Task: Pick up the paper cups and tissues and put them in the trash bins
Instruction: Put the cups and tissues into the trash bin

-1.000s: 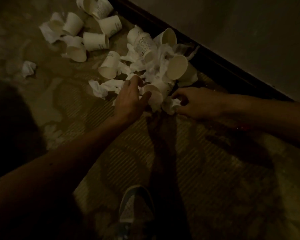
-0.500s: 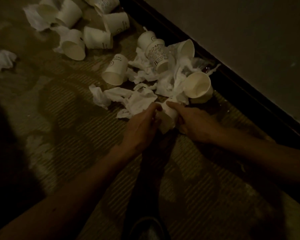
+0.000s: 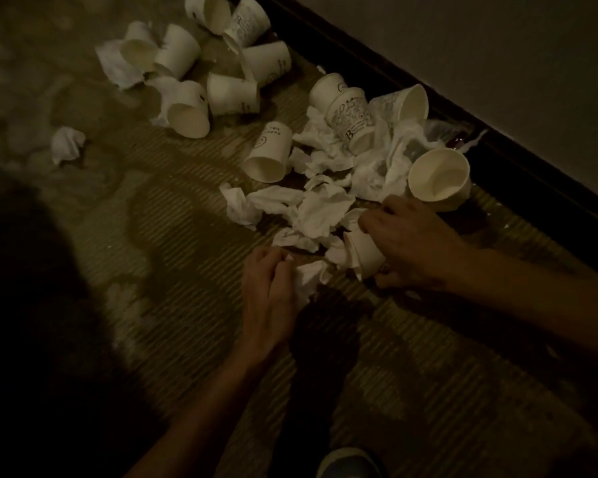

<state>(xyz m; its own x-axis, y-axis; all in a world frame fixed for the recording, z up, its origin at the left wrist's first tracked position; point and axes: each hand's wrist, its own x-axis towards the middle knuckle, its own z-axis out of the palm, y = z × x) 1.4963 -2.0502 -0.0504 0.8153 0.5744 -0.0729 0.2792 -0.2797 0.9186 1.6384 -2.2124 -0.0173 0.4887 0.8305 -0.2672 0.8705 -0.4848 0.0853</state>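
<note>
Several white paper cups lie tipped over on the dim carpet among crumpled white tissues. My right hand grips one paper cup lying on its side, with tissue bunched at its mouth. My left hand pinches a crumpled tissue just left of that cup. An open cup lies right behind my right hand. A cup with a smiley print rests farther left. More cups are clustered at the back.
A dark baseboard and a pale wall run diagonally along the right. A lone tissue ball lies at the left. My shoe tip shows at the bottom edge. A dark shadow covers the lower left floor.
Both hands have drawn back from the pile toward me. The right hand now grips a cup and the left now pinches a tissue, a little apart.
</note>
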